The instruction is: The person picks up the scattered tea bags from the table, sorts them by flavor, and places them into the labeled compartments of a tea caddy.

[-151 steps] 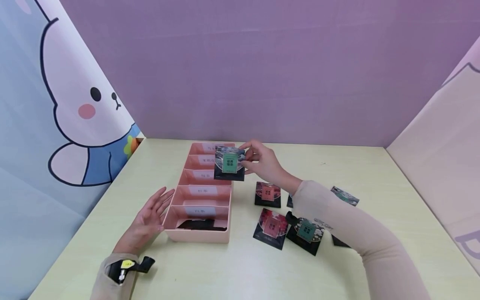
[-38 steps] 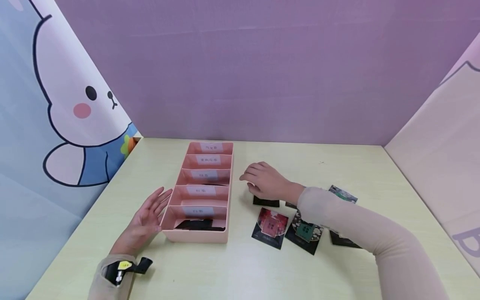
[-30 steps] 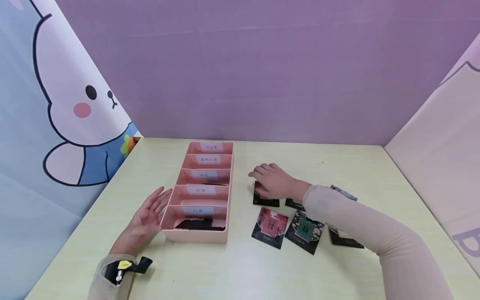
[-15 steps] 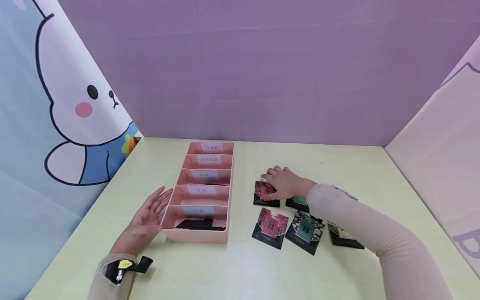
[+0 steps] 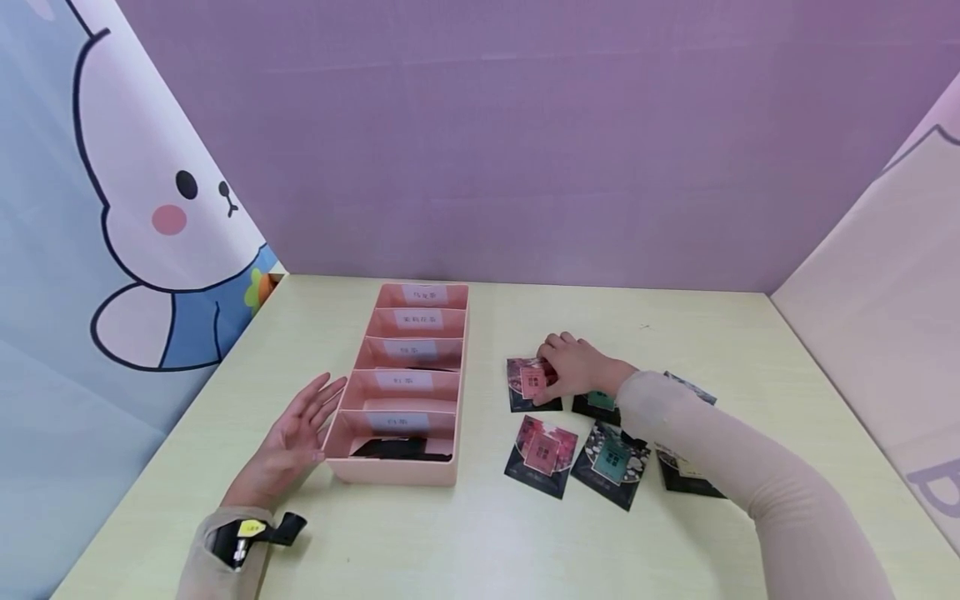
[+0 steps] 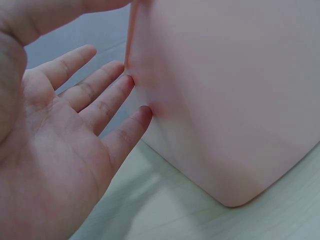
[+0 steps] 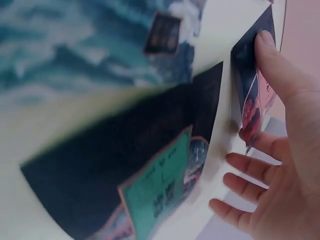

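Observation:
A red-labelled tea sachet [image 5: 522, 385] lies to the right of a long pink divided box [image 5: 393, 473]. My right hand [image 5: 579, 367] has it by the right side. In the right wrist view, the thumb presses one edge of this sachet [image 7: 243, 57] and the index fingertip is at the opposite edge; the other fingers are spread. On the box's left side, my left hand [image 5: 285, 446] is held with straight fingers. Its fingertips [image 6: 145, 111] touch the pink outer wall in the left wrist view, and nothing is in the palm.
Black sachets [image 5: 401, 448] lie in the box's front compartment; a dark edge [image 5: 435, 368] shows in the middle one. Another red sachet [image 5: 542, 454] and a green-labelled sachet [image 5: 611, 464] lie nearer the front. My right forearm partly covers a cream-labelled sachet [image 5: 686, 477] and others. A purple backdrop [image 5: 525, 167] stands behind.
Five seconds ago my right hand held a green-labelled sachet over the box; a dark edge now shows in the middle compartment. Since then the hand has moved right and taken the red sachet's edge.

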Tool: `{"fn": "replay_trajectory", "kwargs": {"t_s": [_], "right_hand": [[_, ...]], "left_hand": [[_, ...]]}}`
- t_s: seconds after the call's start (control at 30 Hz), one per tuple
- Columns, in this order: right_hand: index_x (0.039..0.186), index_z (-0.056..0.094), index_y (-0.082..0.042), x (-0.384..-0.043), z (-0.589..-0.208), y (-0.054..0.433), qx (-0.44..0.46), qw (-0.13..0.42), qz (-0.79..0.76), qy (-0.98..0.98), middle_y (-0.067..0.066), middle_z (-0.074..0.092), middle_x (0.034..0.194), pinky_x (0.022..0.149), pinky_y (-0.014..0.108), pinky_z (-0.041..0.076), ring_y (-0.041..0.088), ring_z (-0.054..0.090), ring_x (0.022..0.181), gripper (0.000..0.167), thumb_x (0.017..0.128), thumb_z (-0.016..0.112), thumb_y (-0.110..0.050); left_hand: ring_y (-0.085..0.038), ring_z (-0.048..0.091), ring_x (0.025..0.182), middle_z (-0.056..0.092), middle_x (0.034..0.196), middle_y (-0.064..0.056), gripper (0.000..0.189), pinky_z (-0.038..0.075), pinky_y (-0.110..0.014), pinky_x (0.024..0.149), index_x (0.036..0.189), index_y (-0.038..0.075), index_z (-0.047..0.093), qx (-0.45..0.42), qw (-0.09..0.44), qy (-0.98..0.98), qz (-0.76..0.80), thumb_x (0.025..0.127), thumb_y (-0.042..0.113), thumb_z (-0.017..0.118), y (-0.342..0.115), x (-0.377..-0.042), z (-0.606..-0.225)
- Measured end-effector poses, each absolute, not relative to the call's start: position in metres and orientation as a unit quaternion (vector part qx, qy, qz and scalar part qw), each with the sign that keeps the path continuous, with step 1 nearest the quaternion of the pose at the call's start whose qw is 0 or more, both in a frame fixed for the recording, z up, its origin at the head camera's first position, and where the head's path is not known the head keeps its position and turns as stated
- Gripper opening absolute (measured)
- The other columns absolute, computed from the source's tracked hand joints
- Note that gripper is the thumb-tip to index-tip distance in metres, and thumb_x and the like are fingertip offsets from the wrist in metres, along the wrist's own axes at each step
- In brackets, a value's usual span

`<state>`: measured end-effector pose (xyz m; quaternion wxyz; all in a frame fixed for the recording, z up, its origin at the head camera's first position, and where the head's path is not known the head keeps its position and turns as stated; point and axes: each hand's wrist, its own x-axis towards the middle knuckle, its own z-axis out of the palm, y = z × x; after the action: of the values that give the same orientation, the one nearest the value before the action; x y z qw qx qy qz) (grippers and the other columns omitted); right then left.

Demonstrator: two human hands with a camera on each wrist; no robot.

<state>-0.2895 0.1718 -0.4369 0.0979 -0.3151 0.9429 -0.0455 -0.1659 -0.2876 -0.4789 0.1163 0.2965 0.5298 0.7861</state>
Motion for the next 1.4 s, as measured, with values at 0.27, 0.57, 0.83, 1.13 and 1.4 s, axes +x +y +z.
{"fn": "replay_trajectory", "kwargs": {"t_s": [0.27, 0.57, 0.83, 1.13, 1.4], "right_hand": [[0.121, 0.059, 0.002, -0.296, -0.437, 0.172, -0.279, 0.118, -0.221, 0.927, 0.008, 0.059, 0.104, 0.075, 0.034, 0.046, 0.022, 0.048, 0.091, 0.06, 0.078, 0.086, -0.031], [0.109, 0.065, 0.0, -0.295, -0.437, 0.176, -0.286, 0.09, -0.364, 0.882, 0.009, 0.064, 0.097, 0.066, 0.031, 0.05, 0.019, 0.054, 0.078, 0.024, 0.087, 0.072, 0.001], [0.125, 0.062, 0.007, -0.291, -0.43, 0.176, -0.241, 0.122, -0.411, 0.871, 0.02, 0.064, 0.11, 0.066, 0.038, 0.06, 0.024, 0.068, 0.08, 0.032, 0.093, 0.06, 0.009], [0.131, 0.06, 0.007, -0.292, -0.424, 0.181, -0.199, 0.145, -0.462, 0.852, 0.023, 0.065, 0.112, 0.072, 0.043, 0.061, 0.027, 0.071, 0.081, 0.039, 0.093, 0.056, 0.013], [0.129, 0.062, 0.005, -0.293, -0.418, 0.179, -0.185, 0.139, -0.481, 0.846, 0.021, 0.067, 0.107, 0.074, 0.048, 0.06, 0.025, 0.07, 0.077, 0.039, 0.091, 0.058, 0.014]], "left_hand": [[-0.013, 0.025, 0.148, 0.02, 0.164, -0.006, 0.097, 0.026, -0.024, 0.116, 0.16, 0.006, 0.004, 0.316, 0.116, 0.509, 0.792, 0.084, -0.025, 0.056, -0.287, -0.169, -0.481], [-0.012, 0.025, 0.147, 0.019, 0.165, -0.006, 0.096, 0.026, -0.024, 0.115, 0.16, 0.009, 0.006, 0.305, 0.114, 0.521, 0.789, 0.084, -0.024, 0.055, -0.288, -0.167, -0.48], [-0.013, 0.025, 0.148, 0.018, 0.165, -0.007, 0.095, 0.026, -0.024, 0.116, 0.16, 0.009, 0.007, 0.307, 0.114, 0.519, 0.789, 0.085, -0.024, 0.054, -0.287, -0.167, -0.479], [-0.01, 0.025, 0.147, 0.014, 0.166, -0.007, 0.096, 0.028, -0.023, 0.114, 0.161, 0.014, 0.009, 0.269, 0.118, 0.551, 0.781, 0.083, -0.026, 0.049, -0.287, -0.164, -0.476], [-0.01, 0.025, 0.147, 0.015, 0.166, -0.007, 0.096, 0.028, -0.023, 0.114, 0.161, 0.013, 0.008, 0.279, 0.119, 0.548, 0.779, 0.083, -0.026, 0.048, -0.287, -0.164, -0.475]]}}
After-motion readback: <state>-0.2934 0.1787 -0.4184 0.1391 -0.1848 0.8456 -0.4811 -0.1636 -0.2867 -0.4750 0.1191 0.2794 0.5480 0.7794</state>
